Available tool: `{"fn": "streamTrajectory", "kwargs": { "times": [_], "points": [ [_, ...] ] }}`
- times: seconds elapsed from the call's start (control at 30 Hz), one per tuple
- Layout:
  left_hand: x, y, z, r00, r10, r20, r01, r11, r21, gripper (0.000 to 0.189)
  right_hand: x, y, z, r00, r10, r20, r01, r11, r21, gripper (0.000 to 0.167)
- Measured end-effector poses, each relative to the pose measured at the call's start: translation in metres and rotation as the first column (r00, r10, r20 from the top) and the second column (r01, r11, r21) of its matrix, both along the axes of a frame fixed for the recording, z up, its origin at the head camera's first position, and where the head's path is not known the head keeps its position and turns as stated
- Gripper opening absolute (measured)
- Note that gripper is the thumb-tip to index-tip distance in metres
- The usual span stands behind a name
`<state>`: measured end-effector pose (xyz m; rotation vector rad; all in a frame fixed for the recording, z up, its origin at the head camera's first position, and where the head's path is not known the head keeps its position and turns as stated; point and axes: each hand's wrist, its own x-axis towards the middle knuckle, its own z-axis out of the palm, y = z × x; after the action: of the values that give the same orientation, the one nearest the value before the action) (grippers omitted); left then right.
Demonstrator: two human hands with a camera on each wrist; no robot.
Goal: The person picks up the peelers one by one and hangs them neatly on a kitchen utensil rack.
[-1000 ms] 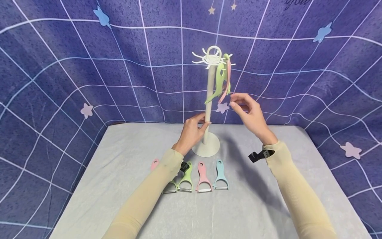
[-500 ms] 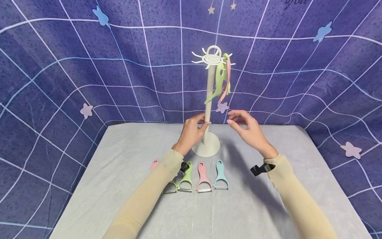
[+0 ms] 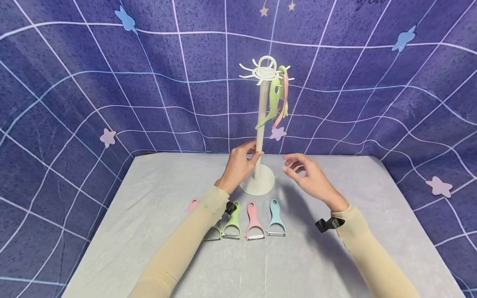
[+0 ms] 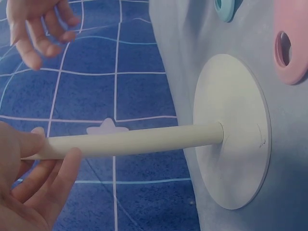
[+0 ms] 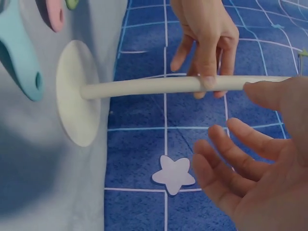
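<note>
A white stand (image 3: 262,103) with a round base and a ring of hooks on top rises at the back of the table. My left hand (image 3: 242,163) grips its pole low down, thumb and fingers around it. From hooks on the right side hang a green peeler (image 3: 275,99) and a pink peeler (image 3: 285,93), with more green partly hidden behind them. My right hand (image 3: 311,176) hovers to the right of the pole, fingers loosely curved, holding nothing. On the table in front lie a blue peeler (image 3: 275,217), a pink peeler (image 3: 252,219) and a green peeler (image 3: 232,225).
Left of these, another green peeler (image 3: 213,234) and a pink handle (image 3: 193,204) are partly covered by my left sleeve (image 3: 186,240). The grey-white cloth-covered table (image 3: 316,265) meets a blue gridded curtain (image 3: 186,103) behind the stand and at both sides.
My right hand has come down from beside the hanging peelers to just above the table, right of the pole. The left hand keeps its hold and the peelers stay in place.
</note>
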<state>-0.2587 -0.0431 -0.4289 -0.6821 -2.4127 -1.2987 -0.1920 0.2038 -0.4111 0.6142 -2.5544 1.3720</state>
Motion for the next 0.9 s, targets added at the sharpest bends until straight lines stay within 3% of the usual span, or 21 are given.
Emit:
{"fn": "streamTrajectory", "kwargs": {
  "times": [0.33,0.63,0.9],
  "points": [
    [0.0,-0.001,0.0,1.0,0.002,0.014,-0.002,1.0,-0.003,0.024,0.016,-0.004,-0.013,0.995,-0.029,0.099,0.008,0.98,0.201,0.033],
    [0.001,0.0,0.001,1.0,0.002,0.013,-0.002,1.0,0.003,0.023,0.028,-0.008,-0.024,0.99,-0.112,0.087,0.067,0.91,0.409,0.022],
    [0.001,0.001,0.001,1.0,0.002,0.013,-0.002,1.0,0.002,0.022,0.04,-0.015,-0.034,0.979,-0.164,0.119,0.076,0.845,0.53,0.03]
  ]
}}
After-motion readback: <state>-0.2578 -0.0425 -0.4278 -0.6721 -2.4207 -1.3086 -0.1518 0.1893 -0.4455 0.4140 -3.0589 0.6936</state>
